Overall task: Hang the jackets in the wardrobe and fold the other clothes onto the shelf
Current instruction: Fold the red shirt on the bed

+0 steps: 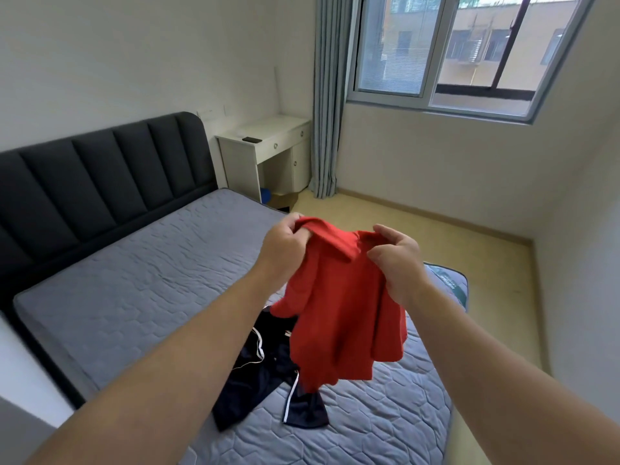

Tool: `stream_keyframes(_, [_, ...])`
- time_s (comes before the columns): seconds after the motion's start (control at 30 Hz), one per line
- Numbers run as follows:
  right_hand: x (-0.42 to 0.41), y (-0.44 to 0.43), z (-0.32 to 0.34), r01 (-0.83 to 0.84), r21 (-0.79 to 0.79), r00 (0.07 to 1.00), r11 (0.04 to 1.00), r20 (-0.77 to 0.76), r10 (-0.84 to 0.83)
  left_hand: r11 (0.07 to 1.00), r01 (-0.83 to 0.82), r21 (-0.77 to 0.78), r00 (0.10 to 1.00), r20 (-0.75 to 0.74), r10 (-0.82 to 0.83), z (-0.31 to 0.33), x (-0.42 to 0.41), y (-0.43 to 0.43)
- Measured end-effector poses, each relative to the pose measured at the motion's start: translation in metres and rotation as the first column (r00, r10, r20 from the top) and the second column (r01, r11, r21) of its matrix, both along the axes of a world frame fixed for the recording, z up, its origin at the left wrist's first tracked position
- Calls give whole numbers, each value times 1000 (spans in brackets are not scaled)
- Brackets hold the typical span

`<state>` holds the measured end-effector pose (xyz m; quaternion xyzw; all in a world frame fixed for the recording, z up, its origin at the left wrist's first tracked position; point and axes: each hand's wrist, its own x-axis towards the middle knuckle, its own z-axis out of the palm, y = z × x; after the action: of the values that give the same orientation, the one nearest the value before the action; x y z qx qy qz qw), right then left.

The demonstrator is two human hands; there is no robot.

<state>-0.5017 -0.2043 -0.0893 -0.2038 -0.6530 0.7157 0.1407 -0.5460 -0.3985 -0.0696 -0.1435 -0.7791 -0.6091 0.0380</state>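
A red collared shirt (345,313) hangs in the air above the bed, held up by both hands at its top edge. My left hand (285,245) grips the fabric at the left shoulder by the collar. My right hand (397,260) pinches the right shoulder. Under the shirt, a dark navy garment with white stripes (265,380) lies crumpled on the grey mattress (134,286); the shirt hides part of it. No wardrobe or shelf is in view.
The bed has a dark padded headboard (100,182) at the left. A white desk (268,152) with a small dark object on it stands in the far corner beside a grey curtain (327,105). A window (463,52) fills the far wall. Bare floor (419,239) lies right of the bed.
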Motion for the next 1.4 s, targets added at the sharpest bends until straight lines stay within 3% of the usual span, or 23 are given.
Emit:
stream_keyframes(0.13, [4, -10, -5, -99, 40, 995, 994, 7, 98, 1000, 13, -9, 993, -115, -14, 26, -2, 5])
stream_keyframes(0.27, [11, -24, 4, -287, 265, 955, 921, 6, 296, 998, -5, -58, 987, -158, -4, 35, -3, 9])
stream_keyframes(0.37, [14, -31, 9, -265, 522, 959, 811, 56, 277, 991, -52, -124, 983, -184, 29, 38, -5, 5])
stream_keyframes(0.47, [9, -36, 15, -226, 596, 960, 771, 2, 280, 978, -81, -190, 981, -187, 45, 38, -6, -2])
stream_keyframes(0.57, [6, -38, 20, -209, 596, 961, 776, -23, 276, 966, -132, -222, 977, -196, 89, 37, -9, -10])
stream_keyframes(0.73, [1, -39, 18, -195, 591, 968, 783, -12, 250, 963, -243, -119, 966, -123, 228, 38, -17, -26])
stream_keyframes(0.9, [-5, -43, 19, -204, 637, 958, 744, -28, 286, 989, -143, -40, 983, 115, 146, 32, -15, -26])
stream_keyframes(1.03, [-7, -41, 21, -175, 642, 954, 746, -77, 290, 993, -115, 24, 971, 216, 107, 29, -12, -24])
stream_keyframes(1.13, [-4, -39, 26, -295, 609, 925, 736, -12, 381, 988, -123, 98, 949, 304, 88, 28, -12, -21])
stream_keyframes(1.2, [0, -34, 32, -605, 442, 782, 663, 171, 599, 962, -95, 255, 902, 430, -25, 29, -12, -20])
stream_keyframes(1.27, [2, -27, 38, -851, 212, 525, 480, 319, 789, 908, -53, 415, 837, 515, -186, 33, -12, -20])
stream_keyframes(1.3, [3, -25, 41, -897, 173, 442, 407, 359, 822, 895, -35, 446, 815, 530, -232, 34, -12, -20])
stream_keyframes(1.33, [2, -23, 41, -901, 202, 434, 384, 391, 812, 898, -18, 439, 809, 534, -244, 34, -12, -20])
stream_keyframes(1.4, [-2, -22, 37, -773, 393, 632, 497, 415, 654, 932, 10, 363, 828, 519, -211, 34, -12, -19])
